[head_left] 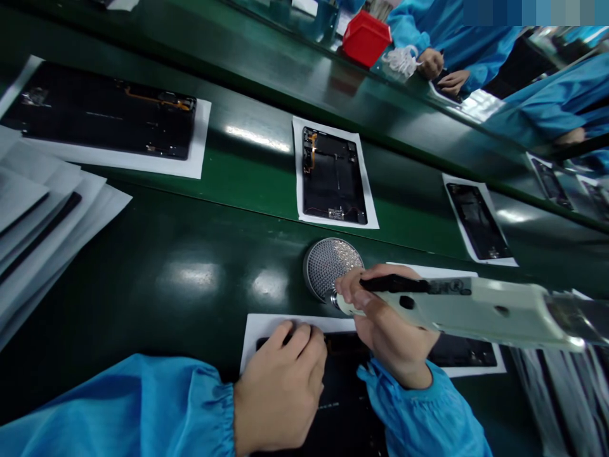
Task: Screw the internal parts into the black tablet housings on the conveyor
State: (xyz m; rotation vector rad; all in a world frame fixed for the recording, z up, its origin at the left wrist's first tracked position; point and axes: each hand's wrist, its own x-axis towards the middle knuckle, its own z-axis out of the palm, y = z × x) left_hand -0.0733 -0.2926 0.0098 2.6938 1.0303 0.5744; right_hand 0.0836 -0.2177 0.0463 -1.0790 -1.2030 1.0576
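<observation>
My right hand [387, 317] is closed round a pale electric screwdriver [480, 311] with a black lever. The tool lies nearly level, its metal tip at the edge of a round metal screw plate [326, 263] full of small holes; small shiny bits, seemingly screws, cover its right side. My left hand [285, 387] rests on a black tablet housing [342, 412] in front of me, fingers bent near its far edge and thumb hidden. White paper [252, 330] lies under this housing, which my hands and sleeves partly cover.
Open tablet housings on white sheets lie along the green bench: a large one [109, 114], a smaller one [333, 174] and another [478, 222]. Paper-interleaved stacks stand at left [52, 209] and right [561, 400]. Across sit co-workers in blue sleeves [457, 38] beside a red bin [366, 38].
</observation>
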